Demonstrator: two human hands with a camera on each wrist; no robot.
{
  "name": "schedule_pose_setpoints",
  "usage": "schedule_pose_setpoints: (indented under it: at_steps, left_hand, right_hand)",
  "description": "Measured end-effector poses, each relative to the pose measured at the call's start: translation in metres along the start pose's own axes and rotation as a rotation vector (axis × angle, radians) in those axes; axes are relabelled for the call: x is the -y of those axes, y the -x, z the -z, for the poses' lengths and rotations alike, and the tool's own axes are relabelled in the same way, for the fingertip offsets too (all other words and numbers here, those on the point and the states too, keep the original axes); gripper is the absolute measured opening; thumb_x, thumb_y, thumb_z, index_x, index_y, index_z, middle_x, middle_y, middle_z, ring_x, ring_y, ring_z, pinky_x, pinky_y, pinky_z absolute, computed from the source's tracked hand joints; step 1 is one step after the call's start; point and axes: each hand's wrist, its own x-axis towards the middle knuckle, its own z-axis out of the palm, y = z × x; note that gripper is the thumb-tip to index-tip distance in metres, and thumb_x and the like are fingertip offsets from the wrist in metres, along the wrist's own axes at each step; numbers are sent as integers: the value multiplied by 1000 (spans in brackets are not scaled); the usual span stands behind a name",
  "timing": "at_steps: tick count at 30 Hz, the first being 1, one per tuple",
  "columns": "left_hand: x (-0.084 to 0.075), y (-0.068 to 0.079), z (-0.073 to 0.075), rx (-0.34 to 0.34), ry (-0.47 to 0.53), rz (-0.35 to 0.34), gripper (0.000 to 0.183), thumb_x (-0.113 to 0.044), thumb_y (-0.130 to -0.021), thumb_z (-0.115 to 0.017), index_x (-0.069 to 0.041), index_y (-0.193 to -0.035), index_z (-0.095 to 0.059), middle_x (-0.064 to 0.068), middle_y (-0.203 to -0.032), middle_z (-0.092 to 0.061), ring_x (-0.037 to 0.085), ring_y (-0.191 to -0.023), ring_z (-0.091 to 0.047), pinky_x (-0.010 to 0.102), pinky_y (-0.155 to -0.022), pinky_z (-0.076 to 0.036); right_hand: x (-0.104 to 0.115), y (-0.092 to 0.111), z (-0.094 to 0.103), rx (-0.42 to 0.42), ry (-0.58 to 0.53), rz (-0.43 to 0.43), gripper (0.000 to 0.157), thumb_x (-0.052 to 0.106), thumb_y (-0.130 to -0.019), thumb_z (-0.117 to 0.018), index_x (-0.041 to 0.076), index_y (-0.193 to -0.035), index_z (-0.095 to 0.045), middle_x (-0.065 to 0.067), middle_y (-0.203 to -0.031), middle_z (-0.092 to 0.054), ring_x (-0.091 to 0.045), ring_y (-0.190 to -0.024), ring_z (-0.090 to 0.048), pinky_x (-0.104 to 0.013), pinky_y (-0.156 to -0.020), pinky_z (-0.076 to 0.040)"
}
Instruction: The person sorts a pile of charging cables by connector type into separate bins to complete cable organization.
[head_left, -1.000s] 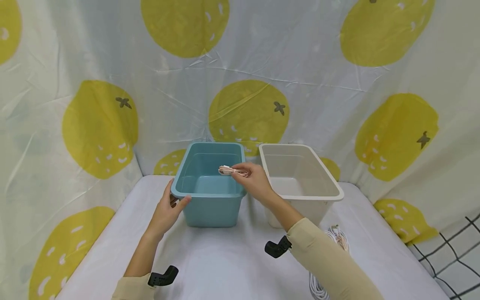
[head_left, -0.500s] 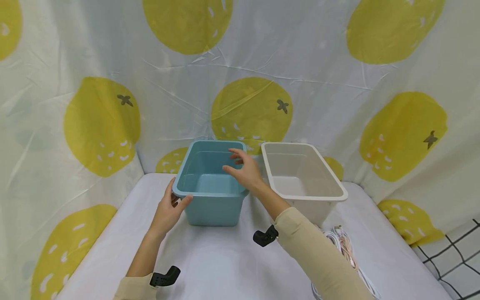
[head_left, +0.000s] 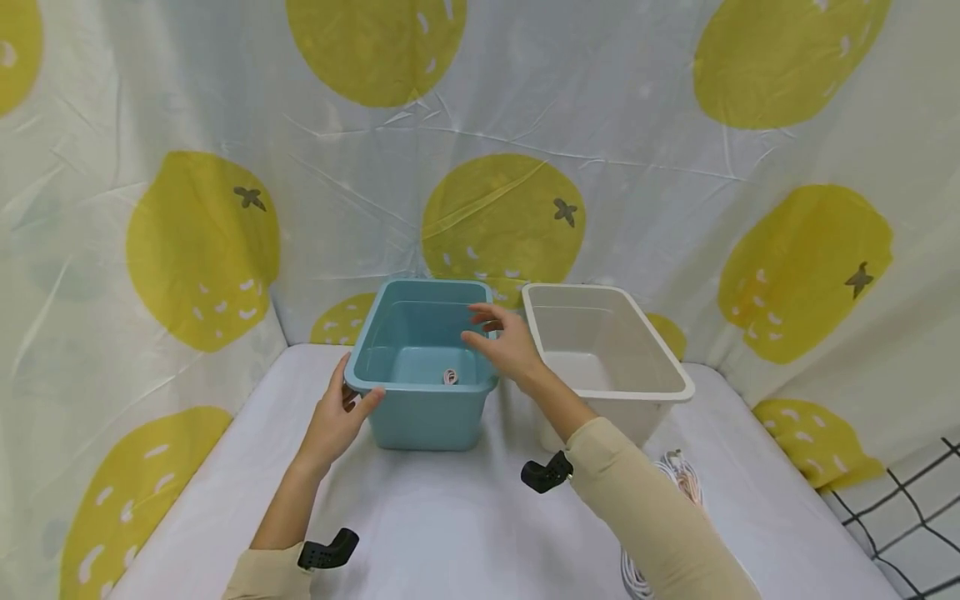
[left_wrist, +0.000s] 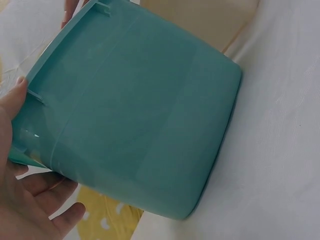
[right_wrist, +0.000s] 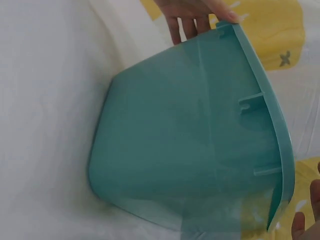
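Observation:
A blue-green plastic bin (head_left: 427,421) stands on the white surface. My left hand (head_left: 334,427) grips its rim at the near left corner; in the left wrist view the thumb (left_wrist: 15,97) lies on the rim and the fingers bend under it. Inside the bin, near its front wall, lies a small bundled pinkish-white cable (head_left: 450,377). Over the bin's right rim hovers my right hand (head_left: 512,346), its fingers loosely bent and holding nothing. Only some fingertips of that hand show at the right wrist view's edge.
To the right of the blue bin stands a white plastic bin (head_left: 607,395). Several bundled cables (head_left: 681,473) lie at the front right, partly behind the right sleeve. A lemon-print curtain (head_left: 360,200) encloses the back and sides, and a black wire grid (head_left: 911,521) is at far right.
My right hand held the pinkish cable bundle over the blue bin and let it go; the bundle now lies inside. That hand has since moved slightly right. The left hand stays on the rim.

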Motion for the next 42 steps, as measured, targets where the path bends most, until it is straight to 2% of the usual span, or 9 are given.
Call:
schedule_pose_setpoints:
  at_steps: [5,15,20,27,33,42]
  left_hand:
    - [0,0,2,0,-17,11,93,-42,-103,-66,-14,-168,-6,23,-160,-37,42,-147,-35,62,-117,-27]
    - [-1,0,0,7,-23,20,94,-45,-102,-67,-14,-168,-6,22,-160,-37,41,-146,-36,61,-117,-28]
    - [-1,0,0,12,-24,25,94,-44,-102,-66,-14,-168,-5,22,-160,-37,41,-146,-36,61,-117,-27]
    - [-2,0,0,6,-34,11,92,-42,-103,-65,-15,-168,-6,23,-160,-38,42,-146,-36,62,-117,-28]
    - [-2,1,0,11,-30,8,92,-42,-103,-65,-16,-168,-5,23,-162,-34,44,-147,-34,63,-116,-27]
    - [-3,1,0,16,-13,-5,90,-40,-104,-65,-17,-168,-6,23,-162,-34,44,-147,-33,64,-116,-27]
  right_hand:
    - [0,5,6,9,-3,27,50,20,-96,-77,13,-143,-61,-15,-130,-63,-39,-121,-55,-49,-94,-51]
    - [-3,15,22,-2,42,72,49,18,-94,-77,10,-140,-64,-15,-124,-65,-36,-113,-60,-48,-96,-51]
    - [-3,21,29,21,60,57,50,19,-94,-78,11,-141,-62,-16,-126,-65,-34,-113,-61,-49,-95,-52]
    - [-6,29,40,25,53,64,53,18,-94,-78,13,-144,-60,-14,-126,-65,-39,-115,-60,-50,-96,-50]
    - [-7,40,51,30,50,67,52,18,-94,-78,13,-143,-61,-9,-124,-66,-33,-112,-61,-48,-94,-49]
    - [-7,59,69,42,41,94,53,17,-94,-79,12,-144,-60,-10,-125,-67,-27,-111,-62,-47,-95,-50]
